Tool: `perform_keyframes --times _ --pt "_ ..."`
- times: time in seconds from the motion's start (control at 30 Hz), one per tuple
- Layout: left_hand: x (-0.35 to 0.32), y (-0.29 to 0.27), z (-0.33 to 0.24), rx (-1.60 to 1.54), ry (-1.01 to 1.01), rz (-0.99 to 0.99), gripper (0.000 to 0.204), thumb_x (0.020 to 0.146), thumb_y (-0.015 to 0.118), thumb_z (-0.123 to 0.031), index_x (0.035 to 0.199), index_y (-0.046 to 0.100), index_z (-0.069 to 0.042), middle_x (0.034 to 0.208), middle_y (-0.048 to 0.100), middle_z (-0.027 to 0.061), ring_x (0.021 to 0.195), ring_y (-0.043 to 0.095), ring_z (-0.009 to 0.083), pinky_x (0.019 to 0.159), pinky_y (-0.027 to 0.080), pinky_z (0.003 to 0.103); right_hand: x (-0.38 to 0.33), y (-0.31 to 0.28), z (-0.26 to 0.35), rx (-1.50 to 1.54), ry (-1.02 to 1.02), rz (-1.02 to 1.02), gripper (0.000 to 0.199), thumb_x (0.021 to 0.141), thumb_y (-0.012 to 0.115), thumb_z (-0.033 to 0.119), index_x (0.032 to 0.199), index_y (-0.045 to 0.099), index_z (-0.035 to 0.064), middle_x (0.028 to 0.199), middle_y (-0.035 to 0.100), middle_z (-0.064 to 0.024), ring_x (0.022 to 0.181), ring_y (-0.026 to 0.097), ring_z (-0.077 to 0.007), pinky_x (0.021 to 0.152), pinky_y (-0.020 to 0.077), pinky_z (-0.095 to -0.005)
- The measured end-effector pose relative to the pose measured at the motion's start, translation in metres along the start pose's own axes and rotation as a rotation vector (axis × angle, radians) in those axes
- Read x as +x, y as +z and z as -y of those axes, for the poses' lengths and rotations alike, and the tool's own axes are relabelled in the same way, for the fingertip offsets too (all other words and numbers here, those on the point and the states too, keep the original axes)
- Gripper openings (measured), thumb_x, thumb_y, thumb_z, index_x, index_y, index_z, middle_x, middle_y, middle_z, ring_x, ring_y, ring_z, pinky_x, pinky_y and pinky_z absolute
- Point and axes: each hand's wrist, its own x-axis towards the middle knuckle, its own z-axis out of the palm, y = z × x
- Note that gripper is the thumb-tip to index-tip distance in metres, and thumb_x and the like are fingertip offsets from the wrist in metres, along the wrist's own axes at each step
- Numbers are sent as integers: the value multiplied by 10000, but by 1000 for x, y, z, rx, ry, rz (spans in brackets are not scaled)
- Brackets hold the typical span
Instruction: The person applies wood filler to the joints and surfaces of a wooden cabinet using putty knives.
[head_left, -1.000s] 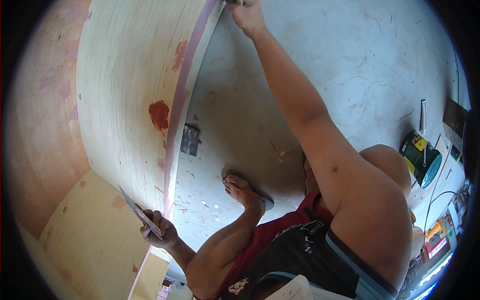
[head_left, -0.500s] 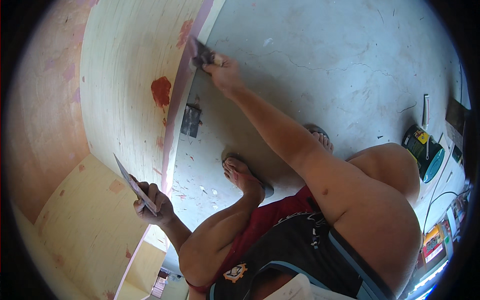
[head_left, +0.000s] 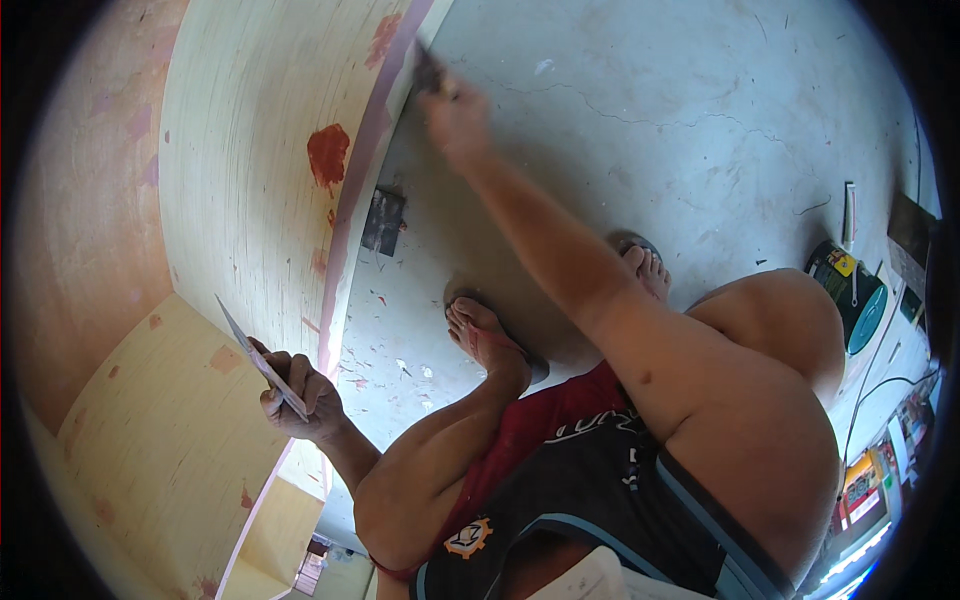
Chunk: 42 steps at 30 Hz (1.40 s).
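My right hand (head_left: 458, 120) is closed on the handle of a dark putty knife (head_left: 430, 72), both blurred by motion. The knife is by the panel's long edge, smeared with pinkish-purple filler (head_left: 366, 165); whether it touches is unclear. Fingers wrapped, my left hand (head_left: 305, 398) grips a thin flat scraper plate (head_left: 260, 360), seen nearly edge-on, with pinkish residue. It is raised in front of the pale plywood panel (head_left: 240, 170), which carries a rust-red patch (head_left: 328, 157).
On the grey concrete floor (head_left: 640, 90) lie a dark square piece (head_left: 384, 220) and scattered filler crumbs. A dark bucket with a green lid (head_left: 866, 318), a white tube (head_left: 849, 215) and a black cable (head_left: 880, 384) are at right. My sandalled feet (head_left: 482, 330) stand near the panel.
My right hand and the putty knife have moved farther up along the panel's edge. The left hand with the scraper plate has shifted only slightly.
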Motion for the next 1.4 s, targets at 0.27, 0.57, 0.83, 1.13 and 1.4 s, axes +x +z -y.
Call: perform_keyframes --times 0.27,0.57,0.83,1.13,1.4 --pt "-18 -38 -36 50 24 -3 623 741 509 -34 1335 324 -69 1146 553 106 607 373 125 453 379 214 141 -37 41 -149 -276 1 466 768 485 26 1233 507 44 984 615 -101 885 542 -182 796 418 -265" --pt "-19 -44 -46 171 80 -83 554 728 520 -51 1266 389 -25 1179 517 62 661 335 135 500 362 236 76 -10 -32 -290 -520 127 485 759 569 43 1239 499 40 999 602 -19 879 540 -108 786 436 -242" --pt "-3 -41 -27 515 188 -471 379 695 582 -176 1052 525 -65 874 578 26 715 550 124 515 425 226 -32 3 -63 -114 -360 336 442 736 544 -44 1177 521 -12 1089 607 -103 1011 576 -211 895 415 -265" --pt "47 -2 39 692 40 19 187 822 475 -118 997 494 -54 984 551 84 855 570 195 746 467 356 -113 -8 53 -57 -229 821 423 743 541 -109 1151 536 -2 1090 594 -132 1027 574 -257 918 431 -365" --pt "24 27 18 605 121 -88 403 713 503 -63 1108 471 9 967 584 151 848 596 256 656 514 392 -126 7 50 -426 -866 1193 587 681 388 -186 1222 497 16 1283 451 -216 1231 406 -304 1013 320 -370"
